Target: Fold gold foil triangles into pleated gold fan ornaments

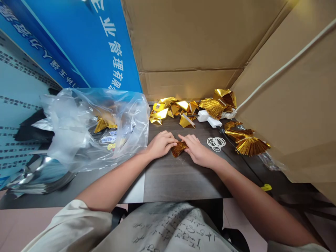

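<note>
– One pale shirt [168,227] with dark script is seen closest, lol, then the bare front of the tabletop [178,185]. But what's being held?

– A small pleated foil piece [179,149], gold, found near the middle of the tabletop, right between the hands. It's gripped from both sides: the left edge is pinched by the left hand [162,144], the right edge by the right hand [195,150].

– OK, and around that?

– Some white bands [216,144] are heaped just beyond the right hand. Further right, a gold bundle [250,144] is cinched with a pale tie. Over on the left, a big clear plastic bag [131,140] is slumped, and some gold foil can be made out inside.

– Further back?

– Two white adapters [215,122] are parked there, with folded gold pieces [168,105] scattered to their left and another cinched bundle [220,105] propped just behind. Everything's backed by brown cardboard [183,38], with a blue board [78,42] stood at left, printed in white characters.
</note>
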### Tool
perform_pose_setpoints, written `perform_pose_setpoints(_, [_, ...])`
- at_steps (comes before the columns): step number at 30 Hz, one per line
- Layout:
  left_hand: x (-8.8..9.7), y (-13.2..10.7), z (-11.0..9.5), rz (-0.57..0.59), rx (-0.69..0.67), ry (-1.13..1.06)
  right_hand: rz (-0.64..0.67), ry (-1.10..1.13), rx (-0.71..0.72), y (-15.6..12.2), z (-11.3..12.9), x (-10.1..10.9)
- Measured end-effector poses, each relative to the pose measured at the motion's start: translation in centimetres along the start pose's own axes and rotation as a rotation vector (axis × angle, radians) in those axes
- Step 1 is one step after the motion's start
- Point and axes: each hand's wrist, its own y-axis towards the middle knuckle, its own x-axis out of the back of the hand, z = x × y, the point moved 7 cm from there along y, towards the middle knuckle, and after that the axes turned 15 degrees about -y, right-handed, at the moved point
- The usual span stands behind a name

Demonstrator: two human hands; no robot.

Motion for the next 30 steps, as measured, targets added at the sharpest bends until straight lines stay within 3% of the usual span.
perform_pose_setpoints(4, [0.1, 0.3, 0.1, -0.039, 0.011, -0.037, -0.012, -0.009, 0.028, 0.1, 0.5, 0.3])
perform_pose_setpoints(8, [0.8, 2.2, 0.3, -0.14, 0.045, -0.035, -0.019, 0.001, 0.007, 0.0, -0.3, 0.6])
perform_pose_setpoints(15, [0.1, 7.6, 1.0, -0.254, 0.318, 0.132, -0.017, 0.035, -0.06, -1.2, -3.7, 1.8])
perform_pose_setpoints(19, [-1.0, 9.0, 1.2, -0.318, 0.42, 0.159, 0.003, 0.049, -0.051, -1.7, -4.4, 2.4])
perform_pose_setpoints(25, [-0.6, 8.1, 1.5, -0.263, 0.386, 0.186, 0.032, 0.067, -0.001, -1.7, -4.0, 2.5])
perform_pose_setpoints(30, [0.6, 7.8, 1.1, -0.316, 0.203, 0.243, 0.034, 0.062, 0.015, -1.6, -3.6, 2.6])
